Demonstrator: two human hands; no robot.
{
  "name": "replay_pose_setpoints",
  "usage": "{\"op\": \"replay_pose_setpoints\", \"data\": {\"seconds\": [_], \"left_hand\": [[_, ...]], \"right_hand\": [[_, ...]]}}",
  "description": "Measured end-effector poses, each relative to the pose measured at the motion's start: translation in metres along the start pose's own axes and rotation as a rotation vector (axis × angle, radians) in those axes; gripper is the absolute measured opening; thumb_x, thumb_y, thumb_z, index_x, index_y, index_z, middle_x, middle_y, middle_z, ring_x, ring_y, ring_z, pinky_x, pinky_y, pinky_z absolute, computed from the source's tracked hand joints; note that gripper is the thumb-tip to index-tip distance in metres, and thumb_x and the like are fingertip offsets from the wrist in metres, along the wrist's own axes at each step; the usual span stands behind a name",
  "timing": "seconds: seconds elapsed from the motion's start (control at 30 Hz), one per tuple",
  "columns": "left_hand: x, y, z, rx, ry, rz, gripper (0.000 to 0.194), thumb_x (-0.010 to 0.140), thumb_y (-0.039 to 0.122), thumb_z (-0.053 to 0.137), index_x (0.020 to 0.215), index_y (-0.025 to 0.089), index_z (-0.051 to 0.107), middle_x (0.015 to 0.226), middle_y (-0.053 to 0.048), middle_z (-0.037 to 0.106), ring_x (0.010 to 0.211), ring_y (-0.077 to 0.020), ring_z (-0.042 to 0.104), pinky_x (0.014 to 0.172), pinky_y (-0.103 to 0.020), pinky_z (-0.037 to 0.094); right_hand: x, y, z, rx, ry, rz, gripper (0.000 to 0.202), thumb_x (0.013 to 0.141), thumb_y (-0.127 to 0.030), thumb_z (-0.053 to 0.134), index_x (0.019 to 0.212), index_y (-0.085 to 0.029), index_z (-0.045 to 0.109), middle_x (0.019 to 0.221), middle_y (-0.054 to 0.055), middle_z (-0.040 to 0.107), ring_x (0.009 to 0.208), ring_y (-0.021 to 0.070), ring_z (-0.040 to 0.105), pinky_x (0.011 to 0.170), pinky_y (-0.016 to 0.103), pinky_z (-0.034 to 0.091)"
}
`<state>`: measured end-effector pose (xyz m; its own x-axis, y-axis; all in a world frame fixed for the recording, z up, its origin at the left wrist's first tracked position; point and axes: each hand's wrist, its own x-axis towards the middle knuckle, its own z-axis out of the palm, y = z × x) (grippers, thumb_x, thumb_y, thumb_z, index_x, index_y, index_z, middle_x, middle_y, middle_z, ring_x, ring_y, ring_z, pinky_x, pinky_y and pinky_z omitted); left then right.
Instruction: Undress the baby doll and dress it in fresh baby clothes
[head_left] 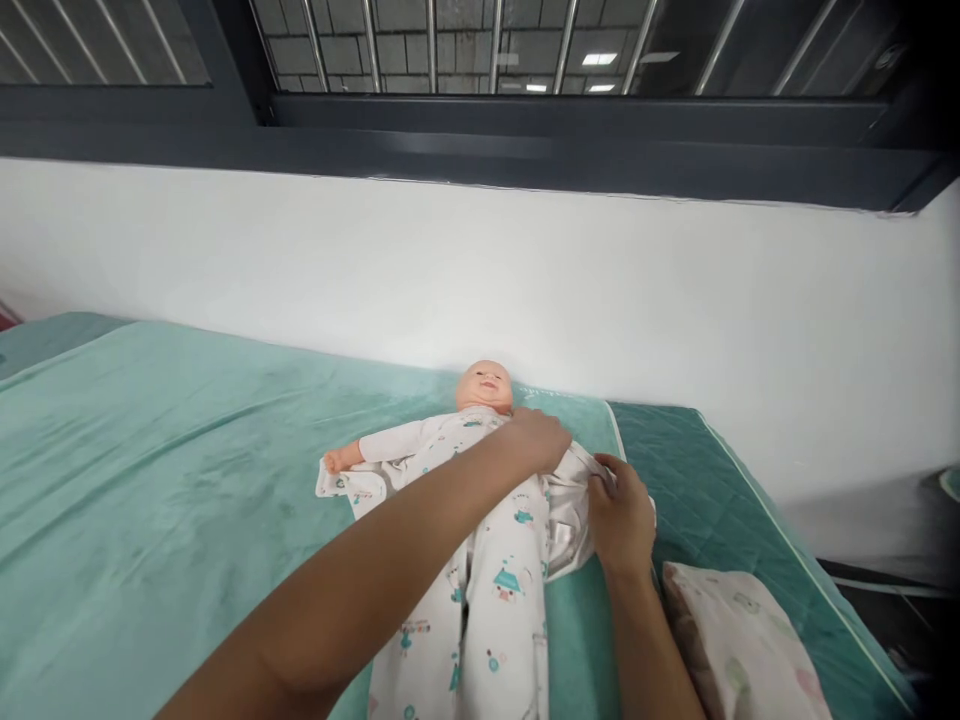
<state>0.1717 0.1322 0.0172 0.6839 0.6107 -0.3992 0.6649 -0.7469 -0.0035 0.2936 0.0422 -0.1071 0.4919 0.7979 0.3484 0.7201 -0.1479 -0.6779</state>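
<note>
A baby doll (486, 386) lies face up on a green blanket, its head toward the wall. White baby clothes (495, 580) with small teal and pink prints cover its body and legs. My left hand (541, 440) reaches across the doll and rests at its shoulder on the right side, fingers curled over the cloth; what lies beneath them is hidden. Beside it my right hand (621, 510) pinches the edge of the garment's sleeve side (571, 510), which is bunched and partly pulled out. On the left the doll's hand (343, 457) shows past a white sleeve.
The light green blanket (187, 480) spreads over the bed, with a darker quilted cover (697, 480) on the right. A printed pillow (750, 640) lies by my right forearm. Behind the bed stand a white wall (450, 270) and a barred window with a dark frame (525, 130).
</note>
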Motion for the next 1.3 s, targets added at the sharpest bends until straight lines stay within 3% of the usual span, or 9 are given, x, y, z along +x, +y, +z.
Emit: {"op": "replay_pose_setpoints", "data": {"seconds": [0.13,0.37,0.57,0.87,1.1,1.3], "left_hand": [[0.006,0.007,0.003,0.022,-0.018,-0.008,0.042,0.076,0.019,0.068,0.118,0.018,0.064,0.129,-0.016,0.063,0.116,-0.0338,0.060,0.090,-0.049,0.050],[0.020,0.028,0.020,0.081,0.013,-0.030,0.042,0.082,0.021,0.064,0.123,0.012,0.061,0.125,-0.019,0.065,0.115,-0.0348,0.060,0.093,-0.052,0.045],[0.005,0.010,0.010,0.133,0.095,0.062,0.037,0.085,0.015,0.059,0.121,0.012,0.060,0.116,-0.018,0.069,0.106,-0.0308,0.064,0.083,-0.042,0.048],[-0.027,-0.016,-0.004,0.226,0.244,0.079,0.033,0.080,0.007,0.058,0.112,0.013,0.061,0.107,-0.016,0.069,0.097,-0.0291,0.065,0.072,-0.036,0.047],[-0.044,-0.016,-0.006,0.215,0.296,0.068,0.031,0.081,0.006,0.053,0.110,0.014,0.059,0.104,-0.013,0.068,0.096,-0.0285,0.064,0.073,-0.037,0.047],[-0.039,-0.012,-0.002,0.118,0.294,0.106,0.031,0.083,0.009,0.054,0.114,0.016,0.057,0.107,-0.013,0.066,0.098,-0.0279,0.063,0.076,-0.037,0.048]], "right_hand": [[0.002,0.005,0.000,0.035,-0.039,0.090,0.040,0.082,-0.031,0.043,0.113,-0.018,0.064,0.106,0.011,0.071,0.096,0.0281,0.064,0.084,0.039,0.045],[0.004,0.007,0.001,0.024,-0.031,0.022,0.047,0.081,-0.037,0.041,0.107,-0.010,0.069,0.109,0.019,0.069,0.103,0.0312,0.061,0.094,0.043,0.042],[0.000,0.004,-0.006,0.188,-0.030,0.175,0.041,0.080,-0.036,0.043,0.106,-0.016,0.067,0.106,0.014,0.071,0.098,0.0280,0.062,0.086,0.038,0.044],[0.007,0.015,-0.011,0.424,0.049,0.361,0.028,0.072,-0.034,0.053,0.094,-0.019,0.063,0.092,0.005,0.067,0.083,0.0211,0.060,0.077,0.033,0.045],[0.011,0.021,-0.012,0.626,0.044,0.438,0.033,0.069,-0.032,0.055,0.098,-0.019,0.061,0.088,0.002,0.066,0.076,0.0176,0.062,0.064,0.028,0.048],[0.012,0.013,-0.020,0.981,0.016,0.535,0.034,0.062,-0.030,0.070,0.094,-0.018,0.065,0.087,0.002,0.071,0.077,0.0185,0.066,0.067,0.029,0.052]]}}
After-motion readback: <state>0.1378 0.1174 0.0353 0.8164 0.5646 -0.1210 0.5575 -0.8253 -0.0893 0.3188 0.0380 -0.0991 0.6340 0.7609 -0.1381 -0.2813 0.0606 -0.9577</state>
